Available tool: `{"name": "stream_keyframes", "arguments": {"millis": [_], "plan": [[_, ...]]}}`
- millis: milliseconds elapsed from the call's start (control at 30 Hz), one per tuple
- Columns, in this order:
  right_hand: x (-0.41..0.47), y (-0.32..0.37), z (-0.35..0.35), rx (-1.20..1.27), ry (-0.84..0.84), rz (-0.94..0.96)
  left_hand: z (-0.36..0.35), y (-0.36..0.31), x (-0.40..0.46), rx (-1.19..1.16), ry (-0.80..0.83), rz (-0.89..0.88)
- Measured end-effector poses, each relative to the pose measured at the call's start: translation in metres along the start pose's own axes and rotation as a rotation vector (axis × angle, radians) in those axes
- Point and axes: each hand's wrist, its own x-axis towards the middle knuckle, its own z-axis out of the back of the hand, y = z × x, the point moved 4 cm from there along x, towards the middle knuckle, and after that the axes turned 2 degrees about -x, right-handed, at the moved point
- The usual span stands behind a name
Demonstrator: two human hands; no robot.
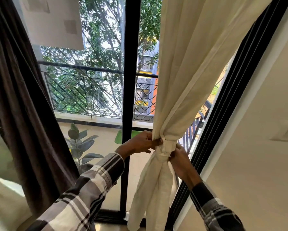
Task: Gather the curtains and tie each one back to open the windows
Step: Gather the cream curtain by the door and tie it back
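1. Cream cloth: the pale curtain [186, 80] hangs at the right side of the window [93, 77], gathered to a narrow waist low down and wrapped there in a knot [164, 150] of its own fabric, with the loose tail falling below toward the floor.
2. Progress, as I judge it: this curtain is gathered and its tie is nearly finished, probably only being snugged. The glass to its left is already uncovered, and a strip of view shows on its right too.
3. What is left: the dark curtain [23, 105] on the left sweeps aside in a slant, but no tie on it can be seen, so whether it is tied back I cannot tell. It may be the remaining job.
4. The left hand [144, 142] sits at the knot's upper left, its fingers pinching the fabric just where the bundle narrows.
5. The right hand [179, 160] is at the knot's lower right, fingers curled against the wrap and gripping it. So the knot lies directly between the two hands, touching both.
6. Both wrists come up from below in checked sleeves [90, 189].
7. Beyond the glass stand a balcony railing [83, 90], a potted plant [81, 144] and trees. A cream wall [256, 155] with a switch plate lies to the right of the black window frame.
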Motion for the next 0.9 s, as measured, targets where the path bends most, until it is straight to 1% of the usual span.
{"name": "stream_keyframes", "arguments": {"millis": [67,167,200,233,300,367,433,500,567,600,667,800,900], "plan": [[-0.005,-0.001,0.001,0.068,0.021,-0.002,0.002,0.002,0.002,0.076,-0.014,-0.016],[-0.019,-0.005,0.0,0.236,0.126,0.031,0.005,0.002,0.008,0.169,-0.068,-0.068],[-0.023,-0.007,0.0,0.254,0.152,0.05,0.006,0.001,0.01,0.199,-0.097,-0.086],[-0.024,-0.009,-0.001,0.223,0.158,0.076,0.007,0.001,0.012,0.234,-0.134,-0.103],[-0.027,-0.007,-0.007,0.038,0.084,0.142,0.01,-0.002,0.015,0.328,-0.191,-0.135],[-0.027,-0.002,-0.011,-0.12,-0.017,0.197,0.011,-0.004,0.016,0.432,-0.172,-0.126],[-0.027,0.003,-0.011,-0.174,-0.071,0.244,0.015,0.0,0.018,0.477,-0.102,-0.085],[-0.025,0.006,-0.006,-0.156,-0.084,0.259,0.02,0.005,0.016,0.447,-0.01,-0.086],[-0.022,0.004,-0.003,-0.089,-0.084,0.24,0.021,0.009,0.011,0.346,0.079,-0.113],[-0.021,0.003,-0.003,-0.074,-0.076,0.23,0.021,0.009,0.007,0.302,0.092,-0.119],[-0.02,0.003,-0.005,-0.085,-0.059,0.221,0.019,0.011,0.003,0.249,0.054,-0.133],[-0.02,0.006,-0.008,-0.093,-0.053,0.236,0.011,0.024,0.002,0.164,-0.072,-0.149],[-0.018,0.004,-0.006,-0.09,-0.022,0.237,0.008,0.034,0.004,0.14,-0.255,-0.138]]}}
